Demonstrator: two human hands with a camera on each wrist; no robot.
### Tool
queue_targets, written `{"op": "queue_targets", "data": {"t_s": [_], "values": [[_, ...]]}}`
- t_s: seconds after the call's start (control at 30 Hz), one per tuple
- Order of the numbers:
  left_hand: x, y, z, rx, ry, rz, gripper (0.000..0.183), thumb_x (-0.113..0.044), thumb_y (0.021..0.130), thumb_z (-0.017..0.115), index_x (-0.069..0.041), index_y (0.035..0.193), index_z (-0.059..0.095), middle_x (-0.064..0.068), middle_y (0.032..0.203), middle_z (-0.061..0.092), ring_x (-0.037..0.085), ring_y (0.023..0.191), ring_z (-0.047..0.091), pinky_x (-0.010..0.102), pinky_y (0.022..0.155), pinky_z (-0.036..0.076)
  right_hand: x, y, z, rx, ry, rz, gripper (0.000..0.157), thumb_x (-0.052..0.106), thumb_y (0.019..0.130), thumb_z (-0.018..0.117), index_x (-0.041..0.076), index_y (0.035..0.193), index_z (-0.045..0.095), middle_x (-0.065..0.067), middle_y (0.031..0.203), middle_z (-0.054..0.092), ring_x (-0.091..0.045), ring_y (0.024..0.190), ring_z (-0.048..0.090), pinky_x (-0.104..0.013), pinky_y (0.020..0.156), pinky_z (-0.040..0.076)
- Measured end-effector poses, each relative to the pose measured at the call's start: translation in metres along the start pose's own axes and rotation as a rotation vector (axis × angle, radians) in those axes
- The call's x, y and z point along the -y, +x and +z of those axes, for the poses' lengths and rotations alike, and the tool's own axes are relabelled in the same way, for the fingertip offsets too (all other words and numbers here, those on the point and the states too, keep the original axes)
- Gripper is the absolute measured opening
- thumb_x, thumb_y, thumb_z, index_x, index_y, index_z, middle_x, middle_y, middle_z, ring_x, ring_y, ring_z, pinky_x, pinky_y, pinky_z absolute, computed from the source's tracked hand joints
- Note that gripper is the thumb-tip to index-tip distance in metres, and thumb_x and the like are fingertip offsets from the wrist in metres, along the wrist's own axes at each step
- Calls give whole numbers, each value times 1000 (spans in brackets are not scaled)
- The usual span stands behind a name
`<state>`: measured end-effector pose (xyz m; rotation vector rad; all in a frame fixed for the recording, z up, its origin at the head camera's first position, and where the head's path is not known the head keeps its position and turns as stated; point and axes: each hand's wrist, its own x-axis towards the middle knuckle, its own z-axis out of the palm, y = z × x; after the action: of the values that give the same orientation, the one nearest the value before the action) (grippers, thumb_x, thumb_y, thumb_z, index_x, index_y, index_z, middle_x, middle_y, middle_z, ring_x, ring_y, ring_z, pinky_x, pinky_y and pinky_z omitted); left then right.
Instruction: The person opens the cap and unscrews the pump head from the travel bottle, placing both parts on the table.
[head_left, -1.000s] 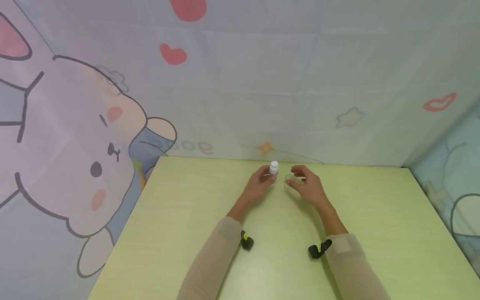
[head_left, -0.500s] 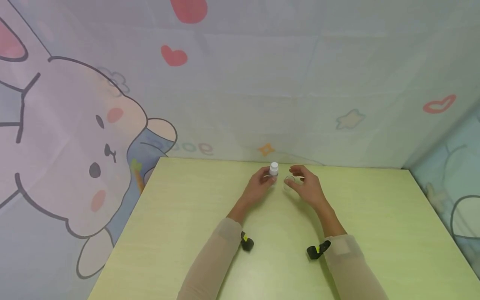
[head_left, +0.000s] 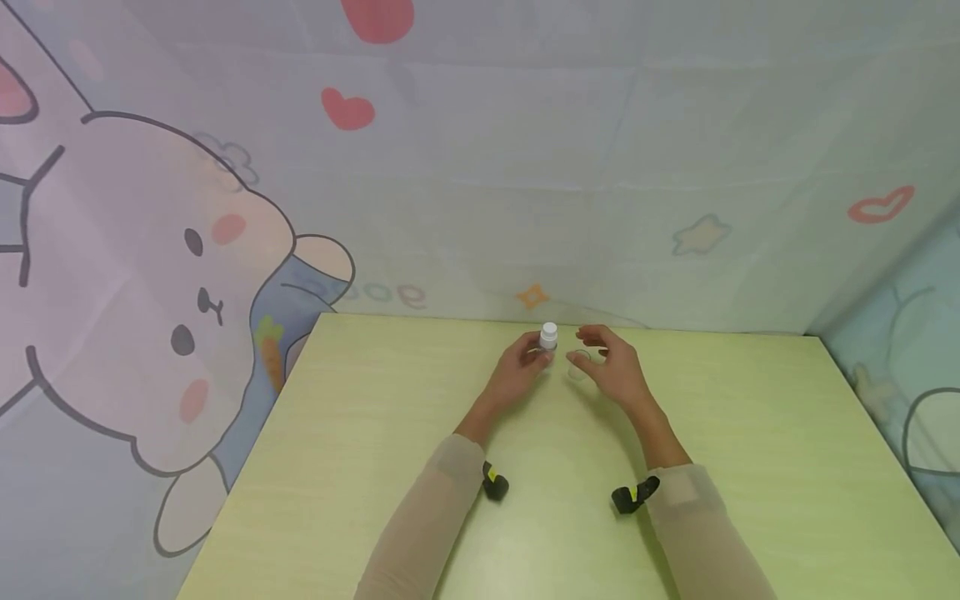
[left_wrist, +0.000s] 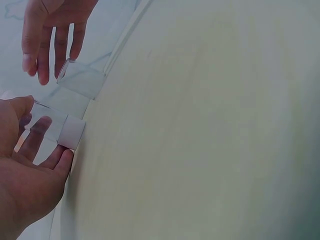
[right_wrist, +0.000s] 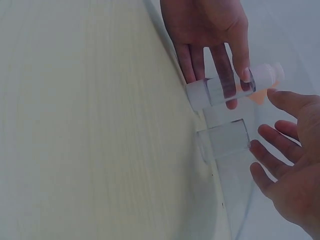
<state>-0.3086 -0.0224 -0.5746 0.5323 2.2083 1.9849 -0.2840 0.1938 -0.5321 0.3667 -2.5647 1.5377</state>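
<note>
One bottle (right_wrist: 215, 91) between left fingers (right_wrist: 221, 61); glass (right_wrist: 225, 142) beside right fingers (right_wrist: 276, 141)

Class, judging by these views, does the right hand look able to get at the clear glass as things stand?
Probably yes: the right hand is open beside the clear glass, and nothing visible stands between them; the left hand holds only the bottle.

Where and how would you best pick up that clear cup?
Grip the clear cup around its side wall, probably from the right: it stands upright with straight sides, and the left hand, holding a bottle, crowds its left.
</note>
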Motion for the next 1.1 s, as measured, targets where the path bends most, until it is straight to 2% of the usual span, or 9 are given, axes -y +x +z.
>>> {"op": "queue_targets", "data": {"t_s": [0.3, 0.57, 0.8, 1.1], "values": [[-2, 0, -3, -3, 10, -30, 44, -21, 110, 62, -12, 151, 53, 10, 151, 59, 29, 140, 57, 34, 114, 50, 5, 1, 3, -22, 23, -35, 48, 22, 100, 78, -1, 138, 62, -23, 136, 66, -40, 130, 59, -62, 113, 44], [-3, -1, -3, -10, 14, -21, 43, -21, 110, 62, -12, 151, 54, 11, 152, 58, 30, 140, 57, 35, 115, 49, 5, 3, 13, -41, 24, -30, 43, 25, 99, 80, 4, 134, 66, -14, 134, 69, -34, 129, 61, -54, 113, 46], [-6, -2, -2, -15, 18, -20, 43, -24, 109, 63, -14, 150, 55, 9, 153, 57, 30, 140, 57, 36, 115, 50, 7, 5, 19, -50, 27, -62, 44, 23, 97, 81, 2, 134, 66, -16, 133, 69, -36, 127, 62, -57, 112, 47], [-6, -2, -1, -15, 6, -23, 44, -26, 109, 65, -14, 150, 55, 7, 153, 57, 29, 139, 57, 36, 114, 51, 11, 10, 24, -28, 53, -52, 44, 18, 97, 81, 0, 134, 65, -16, 134, 68, -37, 127, 60, -60, 112, 46]]}}
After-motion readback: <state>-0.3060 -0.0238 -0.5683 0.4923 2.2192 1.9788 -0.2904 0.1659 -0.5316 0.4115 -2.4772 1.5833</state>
